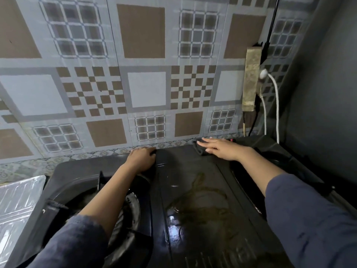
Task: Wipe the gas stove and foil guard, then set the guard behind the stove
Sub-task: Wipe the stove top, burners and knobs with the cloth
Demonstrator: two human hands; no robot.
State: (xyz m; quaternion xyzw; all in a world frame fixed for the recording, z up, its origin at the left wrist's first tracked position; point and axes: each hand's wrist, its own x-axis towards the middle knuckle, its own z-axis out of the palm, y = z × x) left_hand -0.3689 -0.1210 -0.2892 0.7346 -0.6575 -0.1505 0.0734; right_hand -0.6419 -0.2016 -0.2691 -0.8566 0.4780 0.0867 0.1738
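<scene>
both hands at the back edge of the gas stove

the black gas stove (pixel 193 190) fills the lower middle of the view, its back edge close to the patterned tile wall (pixel 135 74). the left hand (pixel 142 158) rests on the stove's top near the back edge, fingers curled downward with the knuckles up; whether it grips anything cannot be told. the right hand (pixel 220 148) lies flat, fingers spread narrow and pointing left, pressed onto a dark cloth (pixel 198 148) that sits at the stove's rear edge (only a small fold of it shows past the fingertips). both forearms come up from blue sleeves (pixel 309 219) at the bottom of the frame.

the middle panel of the stove is glossy and wet-looking, with brownish smears and a bright reflection near the front. the left burner (pixel 123 206) and its pan support are partly hidden under the left forearm.

the foil guard (pixel 19 206) lies to the left of the stove, silver and creased, just beside the stove's left side, not behind it.

on the wall at the right hangs a power strip (pixel 251 80) with a white plug and white cable (pixel 276 105) running down toward the counter, and a black cable going up from its top.
</scene>
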